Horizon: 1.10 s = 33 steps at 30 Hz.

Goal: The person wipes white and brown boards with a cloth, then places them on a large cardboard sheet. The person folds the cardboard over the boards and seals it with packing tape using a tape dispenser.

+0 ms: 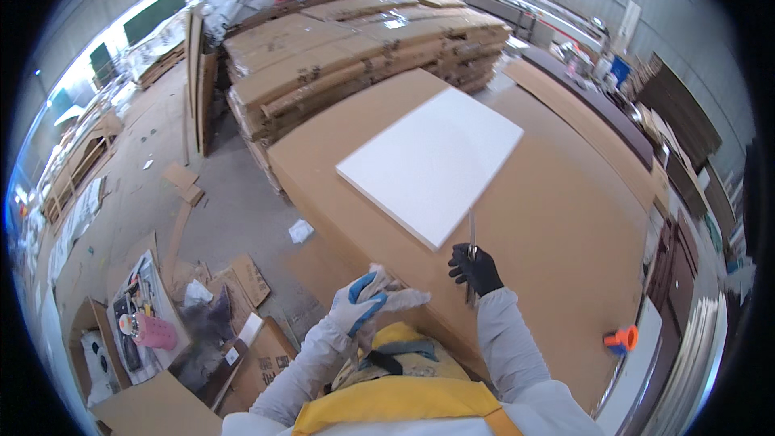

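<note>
My left hand [357, 306], in a white and blue glove, grips a crumpled pale rag [393, 297] just above the near edge of the cardboard-topped work surface [557, 236]. In a black glove, my right hand [475, 269] is closed around a slim metal tool [473, 227]. The tool's bright blade points away from me, beside the near corner of a white rectangular panel [433, 160]; whether the two touch I cannot tell. The panel lies flat on the brown cardboard, set at an angle.
An orange and blue tool [622, 340] lies at the surface's right edge. Wrapped cardboard packages [363, 54] are stacked beyond. To my left are a pink bottle [148, 330] in a tool tray [175, 315] and cardboard scraps [249, 278]. Long boards [684, 351] stand at right.
</note>
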Motion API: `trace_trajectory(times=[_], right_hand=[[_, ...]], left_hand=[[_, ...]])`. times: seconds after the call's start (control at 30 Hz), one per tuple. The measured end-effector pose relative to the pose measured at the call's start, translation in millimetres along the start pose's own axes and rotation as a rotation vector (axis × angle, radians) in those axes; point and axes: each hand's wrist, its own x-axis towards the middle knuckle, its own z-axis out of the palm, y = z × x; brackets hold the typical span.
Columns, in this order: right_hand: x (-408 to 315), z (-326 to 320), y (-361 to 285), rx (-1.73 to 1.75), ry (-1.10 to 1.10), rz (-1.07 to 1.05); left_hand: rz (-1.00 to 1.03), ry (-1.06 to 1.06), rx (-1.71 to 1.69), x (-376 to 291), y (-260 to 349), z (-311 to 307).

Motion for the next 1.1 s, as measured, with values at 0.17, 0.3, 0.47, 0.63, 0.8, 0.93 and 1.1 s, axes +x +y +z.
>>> trace_trajectory(times=[0.17, 0.3, 0.47, 0.63, 0.8, 0.93, 1.1], right_hand=[[54, 48, -25, -0.014, -0.083, -0.025], [109, 78, -51, -0.032, -0.116, -0.038], [179, 119, -84, 0.001, -0.066, -0.048], [239, 166, -100, -0.032, -0.079, -0.020], [299, 221, -118, -0.039, -0.034, -0.062], [334, 260, -136, 0.107, 0.058, 0.037], [374, 306, -106, -0.123, 0.369, 0.210]], left_hand=[[0.101, 0.026, -0.209, 36, 31, -64], [0.154, 0.060, -0.137, 98, 75, -106], [0.268, 0.056, 0.250, 193, 123, -162], [0.189, 0.049, 0.156, 237, 125, -223], [0.038, 0.062, 0.009, 292, 120, -309], [0.109, -0.029, 0.048, 357, 124, -384], [0.133, -0.222, 0.077, 436, 157, -461]])
